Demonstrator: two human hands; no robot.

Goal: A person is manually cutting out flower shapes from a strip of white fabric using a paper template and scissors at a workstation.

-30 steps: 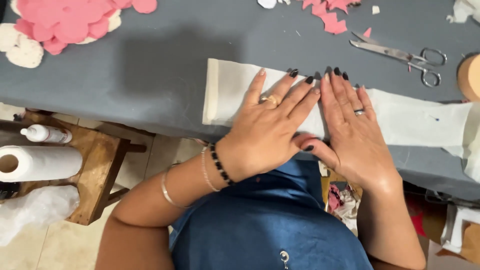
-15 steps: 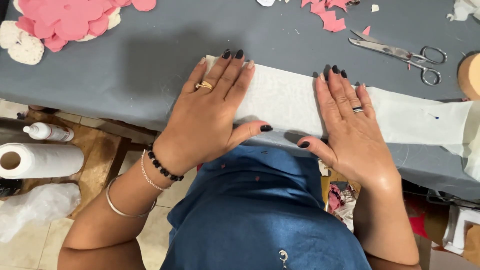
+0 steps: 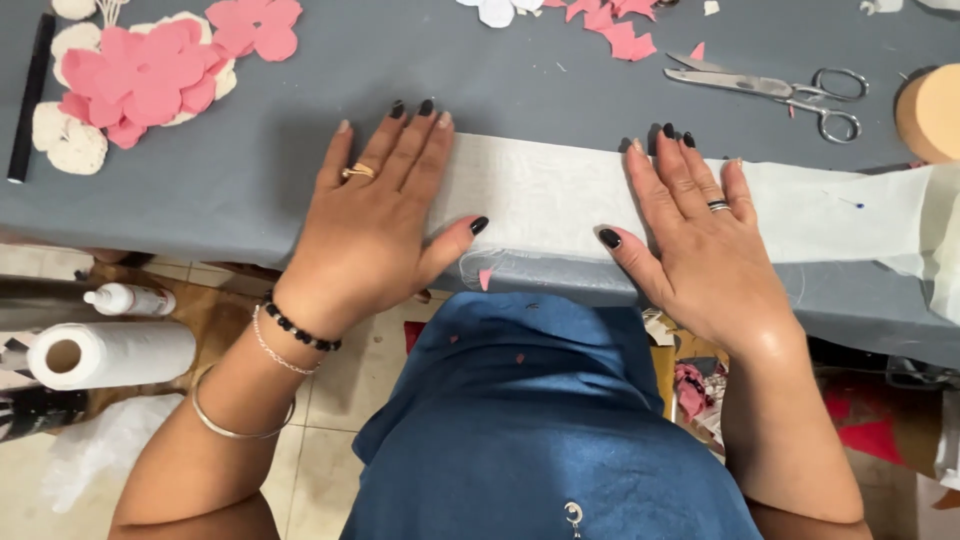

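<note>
On the table (image 3: 200, 210), near its front edge, my left hand (image 3: 375, 225) and right hand (image 3: 700, 245) press flat, fingers spread, on the cloth (image 3: 540, 200). Smoothing step; next, probably an even outward stroke.

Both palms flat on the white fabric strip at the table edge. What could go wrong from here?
1. The white fabric strip overhangs the near edge of the grey table; if the left hand or right hand slides unevenly, it may wrinkle or slip off.
2. A pin seems to sit in the fabric close to the right hand, so a sweep that way could prick it.
3. A pink scrap at the edge could get pressed into the fabric.
</note>
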